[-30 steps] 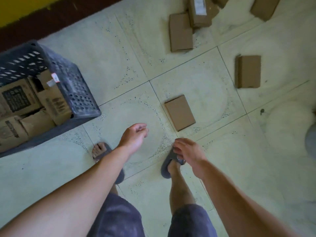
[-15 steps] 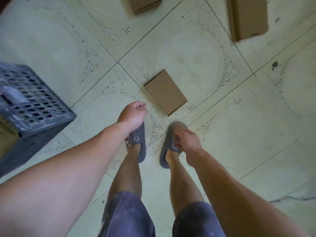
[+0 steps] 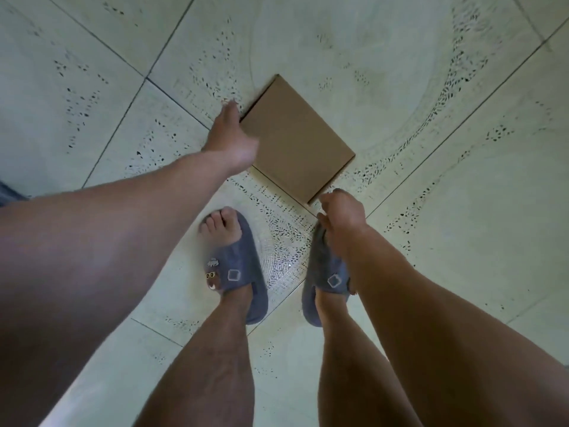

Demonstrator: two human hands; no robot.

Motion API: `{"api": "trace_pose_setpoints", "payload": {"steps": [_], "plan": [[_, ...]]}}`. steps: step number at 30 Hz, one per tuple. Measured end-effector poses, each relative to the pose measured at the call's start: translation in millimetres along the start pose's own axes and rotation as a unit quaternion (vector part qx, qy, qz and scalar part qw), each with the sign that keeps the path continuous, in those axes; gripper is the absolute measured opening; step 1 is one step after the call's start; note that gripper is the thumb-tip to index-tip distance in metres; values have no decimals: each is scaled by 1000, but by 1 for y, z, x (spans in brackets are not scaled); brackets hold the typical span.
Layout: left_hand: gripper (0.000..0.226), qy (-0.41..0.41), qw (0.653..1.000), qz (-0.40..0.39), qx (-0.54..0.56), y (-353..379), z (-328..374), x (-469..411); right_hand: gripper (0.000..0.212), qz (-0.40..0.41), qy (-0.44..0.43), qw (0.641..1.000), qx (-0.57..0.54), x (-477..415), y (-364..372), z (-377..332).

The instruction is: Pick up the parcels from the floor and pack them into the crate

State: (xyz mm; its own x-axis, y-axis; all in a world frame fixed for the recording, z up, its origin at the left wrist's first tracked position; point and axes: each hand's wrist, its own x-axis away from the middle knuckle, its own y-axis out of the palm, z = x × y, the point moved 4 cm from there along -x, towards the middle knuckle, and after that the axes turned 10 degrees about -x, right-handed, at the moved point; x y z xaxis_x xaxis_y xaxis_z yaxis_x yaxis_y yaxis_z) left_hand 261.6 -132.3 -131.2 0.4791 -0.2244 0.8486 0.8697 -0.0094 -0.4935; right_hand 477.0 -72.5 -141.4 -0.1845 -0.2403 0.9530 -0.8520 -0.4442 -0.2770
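We get soft, even light on the pale floor (image 3: 462, 272), with only faint shadows beside the sandals (image 3: 243, 266). A glint shines between them. The left hand (image 3: 228, 134) is blurred, and tile lines bow near the frame edges.

- One camera, worn on my head, looks almost straight down at the floor (image 3: 462, 272).
- It is near: the parcel (image 3: 295, 140) sits mid-frame, my feet (image 3: 222, 228) below.
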Motion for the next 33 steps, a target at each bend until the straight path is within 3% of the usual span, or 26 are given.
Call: {"api": "trace_pose_setpoints", "payload": {"steps": [3, 9, 13, 17, 22, 29, 33], "plan": [[67, -28, 999, -18, 16, 11, -9, -6, 19, -44, 10, 998, -48, -7, 6, -6], [55, -63, 994, -41, 75, -7, -21, 34, 10, -62, 25, 996, -53, 33, -5, -11], [28, -67, 989, -34, 126, -40, -19, 95, 23, -23, -21, 998, -47, 108, -25, -20], [41, -30, 983, -3, 182, -95, -7, 172, 39, 23, -95, 990, -100, 215, -62, -45], [39, 4, 974, 24, 227, -168, 12, 285, 33, 21, -205, 974, -95, 336, -99, -77], [41, 23, 948, 123, 294, -258, -12, 461, 37, -100, -293, 950, -49, 496, -111, -105], [40, 2, 911, 181, 371, -276, -58, 551, 35, -173, -307, 935, 26, 573, -99, -93]]}}
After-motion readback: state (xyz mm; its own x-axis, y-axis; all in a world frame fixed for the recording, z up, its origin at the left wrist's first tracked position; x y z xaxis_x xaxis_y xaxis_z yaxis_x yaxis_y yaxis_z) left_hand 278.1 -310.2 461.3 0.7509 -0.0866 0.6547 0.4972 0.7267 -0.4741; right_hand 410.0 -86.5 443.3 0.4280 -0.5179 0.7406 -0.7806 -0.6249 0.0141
